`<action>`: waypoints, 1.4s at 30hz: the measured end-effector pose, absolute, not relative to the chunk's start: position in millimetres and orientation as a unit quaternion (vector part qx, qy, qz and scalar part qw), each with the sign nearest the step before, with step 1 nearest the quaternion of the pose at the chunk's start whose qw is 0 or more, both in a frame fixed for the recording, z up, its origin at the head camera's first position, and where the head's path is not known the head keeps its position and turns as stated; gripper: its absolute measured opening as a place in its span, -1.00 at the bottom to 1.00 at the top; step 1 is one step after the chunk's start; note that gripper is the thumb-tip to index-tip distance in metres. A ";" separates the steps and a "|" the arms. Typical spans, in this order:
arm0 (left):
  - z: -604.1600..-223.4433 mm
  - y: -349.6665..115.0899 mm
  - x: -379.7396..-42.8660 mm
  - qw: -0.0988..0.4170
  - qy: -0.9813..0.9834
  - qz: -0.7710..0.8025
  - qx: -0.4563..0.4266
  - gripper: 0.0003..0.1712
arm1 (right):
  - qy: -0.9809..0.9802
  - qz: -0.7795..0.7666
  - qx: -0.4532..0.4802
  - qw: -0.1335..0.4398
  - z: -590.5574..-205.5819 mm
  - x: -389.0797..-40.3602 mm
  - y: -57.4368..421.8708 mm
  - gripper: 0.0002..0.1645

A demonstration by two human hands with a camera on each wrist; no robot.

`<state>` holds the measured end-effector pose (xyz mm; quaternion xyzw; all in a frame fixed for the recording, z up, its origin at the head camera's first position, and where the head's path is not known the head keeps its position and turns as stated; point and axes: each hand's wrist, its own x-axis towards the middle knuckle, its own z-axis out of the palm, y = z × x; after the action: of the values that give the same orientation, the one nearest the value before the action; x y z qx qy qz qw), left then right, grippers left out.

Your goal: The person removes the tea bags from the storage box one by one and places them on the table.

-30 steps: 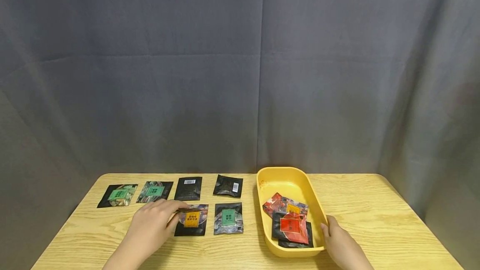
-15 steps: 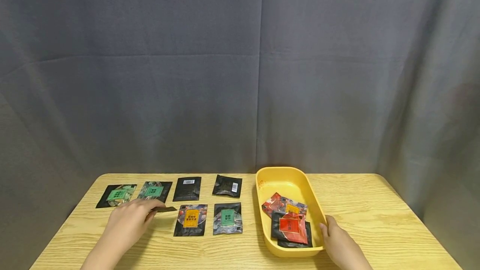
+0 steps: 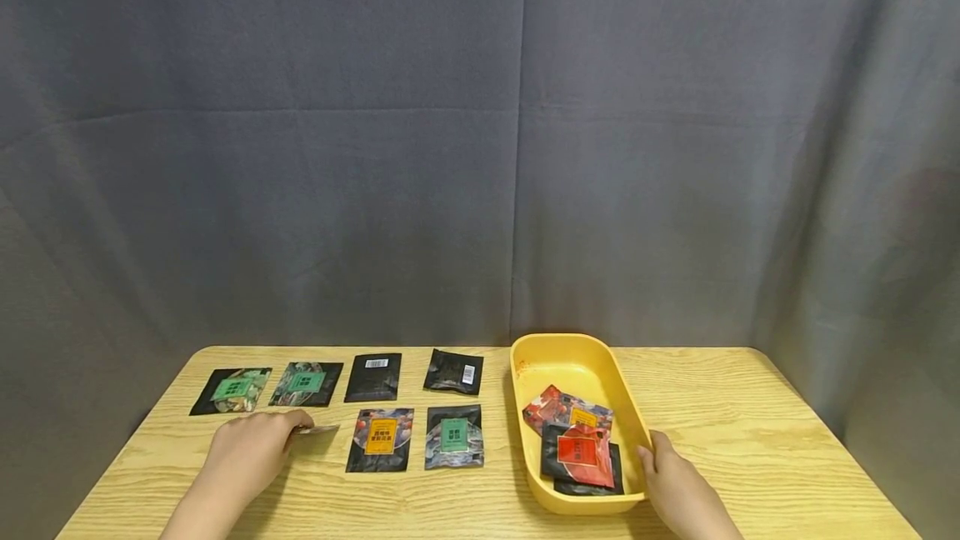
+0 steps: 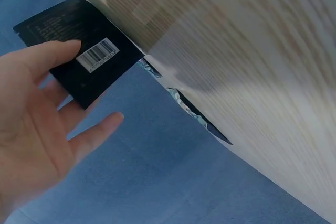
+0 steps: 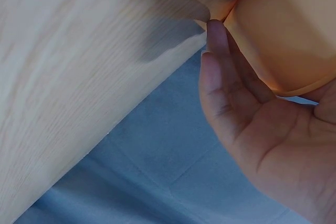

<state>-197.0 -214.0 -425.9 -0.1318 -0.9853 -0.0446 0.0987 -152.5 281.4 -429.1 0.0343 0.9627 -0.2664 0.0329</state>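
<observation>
My left hand [image 3: 251, 450] pinches a flat black sachet [image 4: 79, 51] between thumb and fingers. Its barcode side faces the left wrist camera, while the head view catches it almost edge-on, low over the table. To its right lies a sachet with an orange label [image 3: 380, 438], beside one with a green label [image 3: 454, 437]. My right hand [image 3: 678, 486] grips the near right side of a yellow bin [image 3: 564, 350], fingers along its outer wall in the right wrist view. Inside are several sachets, a red-labelled one [image 3: 577, 451] on top.
Along the back of the wooden table [image 3: 757, 440] lie two green-labelled sachets, one at the far left [image 3: 234, 390] and one beside it [image 3: 307, 383]. Two black sachets, barcodes up, follow: one upright [image 3: 372, 377], one slightly turned [image 3: 453, 372]. A grey curtain [image 3: 420, 190] hangs behind.
My left hand has moved left, away from the orange-labelled sachet, carrying the black sachet and tilting it. My right hand and the bin have stayed in place.
</observation>
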 end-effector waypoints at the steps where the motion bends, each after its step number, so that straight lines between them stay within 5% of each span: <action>1: -426.1 -213.8 -197.2 0.086 -0.987 -0.046 -0.127 -0.79 | 0.963 -0.265 0.034 0.032 -429.1 -152.4 281.6 -0.46; 20: -440.3 -217.3 -206.0 -0.098 -0.990 -0.051 -0.091 -0.40 | 0.965 -0.258 0.037 0.026 -428.1 -152.1 280.9 -0.47; 28: -439.5 -213.0 -204.2 -0.061 -0.992 -0.057 -0.099 -0.45 | 0.966 -0.254 0.038 0.029 -428.2 -152.5 280.6 -0.46; 36: -429.0 -194.5 -199.1 0.073 -0.982 -0.078 -0.154 -0.68 | 0.965 -0.257 0.037 0.034 -429.1 -152.1 279.8 -0.44; 42: -423.3 -166.7 -202.5 0.112 -0.973 -0.097 -0.177 -0.74 | 0.965 -0.258 0.032 0.020 -429.9 -152.4 281.4 -0.49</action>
<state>-202.5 -166.7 -423.3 -0.1771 -0.9730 -0.0965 0.1121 -152.4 281.4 -429.9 0.0324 0.9653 -0.2582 0.0200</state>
